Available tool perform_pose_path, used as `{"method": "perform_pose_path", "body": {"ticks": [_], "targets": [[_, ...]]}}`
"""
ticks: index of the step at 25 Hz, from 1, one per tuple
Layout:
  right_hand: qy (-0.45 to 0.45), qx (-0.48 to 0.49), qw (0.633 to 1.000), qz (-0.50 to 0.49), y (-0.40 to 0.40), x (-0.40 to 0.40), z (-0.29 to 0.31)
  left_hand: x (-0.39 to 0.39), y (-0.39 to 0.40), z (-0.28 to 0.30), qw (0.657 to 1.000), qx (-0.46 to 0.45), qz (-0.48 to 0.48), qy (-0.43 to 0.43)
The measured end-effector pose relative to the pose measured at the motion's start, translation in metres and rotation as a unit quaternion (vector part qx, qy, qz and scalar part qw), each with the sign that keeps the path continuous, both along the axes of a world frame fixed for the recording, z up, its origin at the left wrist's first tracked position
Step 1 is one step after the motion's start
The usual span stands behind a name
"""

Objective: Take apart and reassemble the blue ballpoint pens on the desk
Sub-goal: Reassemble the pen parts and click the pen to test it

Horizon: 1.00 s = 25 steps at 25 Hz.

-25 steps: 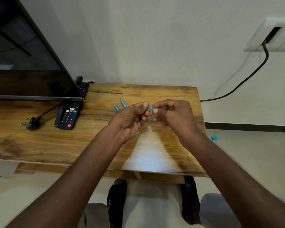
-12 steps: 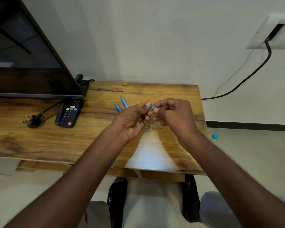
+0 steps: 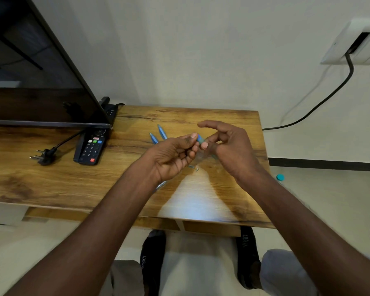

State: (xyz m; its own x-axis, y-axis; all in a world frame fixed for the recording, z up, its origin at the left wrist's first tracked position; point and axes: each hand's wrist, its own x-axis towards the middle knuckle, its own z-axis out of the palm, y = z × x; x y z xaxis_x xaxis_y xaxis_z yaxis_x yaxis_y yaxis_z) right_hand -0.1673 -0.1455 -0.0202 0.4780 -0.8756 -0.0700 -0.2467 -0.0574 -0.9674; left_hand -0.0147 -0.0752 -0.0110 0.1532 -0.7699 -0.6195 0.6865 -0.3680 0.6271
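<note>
Fingers of both hands, left [image 3: 175, 155] and right [image 3: 229, 146], pinch a small blue pen piece [image 3: 200, 138] above the counter [image 3: 51, 180], each grip closed on it.

Small blue plastic pen piece [image 3: 200, 138], short & stubby, is held up above the wooden desk top, pinched at fingertip level between both hands; only its blue end shows, rest hidden by fingers. A clear, see-through barrel section [image 3: 201, 155] seems to hang below it, too faint to tell exactly. Two slim blue ballpoint pens [image 3: 158, 134] lie side by side on the desk just beyond, tips pointing away & slightly left, nearly parallel. Two tiny pale loose pen bits [image 3: 193, 167] lie on the desk nearer the front, close together, apart from the two pens
</note>
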Motion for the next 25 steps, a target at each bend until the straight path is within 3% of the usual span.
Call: {"method": "perform_pose_path", "body": {"ticks": [4,11,14,17,25], "targets": [[-0.018,0.006,1.000,0.014,0.001,0.001,0.003,0.004,-0.001,0.000,0.999,-0.005,0.030,0.035],[-0.007,0.027,1.000,-0.015,0.000,-0.002,0.005,0.000,0.000,0.004,1.000,-0.001,0.030,0.002],[0.095,-0.045,0.994,0.000,-0.008,-0.008,0.000,-0.001,-0.001,0.002,0.999,0.007,0.032,-0.023],[0.235,-0.128,0.963,-0.003,-0.014,-0.014,-0.012,-0.003,-0.003,0.000,0.999,0.013,0.025,-0.033],[0.346,-0.125,0.930,0.024,-0.015,-0.022,-0.026,-0.008,-0.003,0.001,1.000,-0.003,0.002,0.009]]}}
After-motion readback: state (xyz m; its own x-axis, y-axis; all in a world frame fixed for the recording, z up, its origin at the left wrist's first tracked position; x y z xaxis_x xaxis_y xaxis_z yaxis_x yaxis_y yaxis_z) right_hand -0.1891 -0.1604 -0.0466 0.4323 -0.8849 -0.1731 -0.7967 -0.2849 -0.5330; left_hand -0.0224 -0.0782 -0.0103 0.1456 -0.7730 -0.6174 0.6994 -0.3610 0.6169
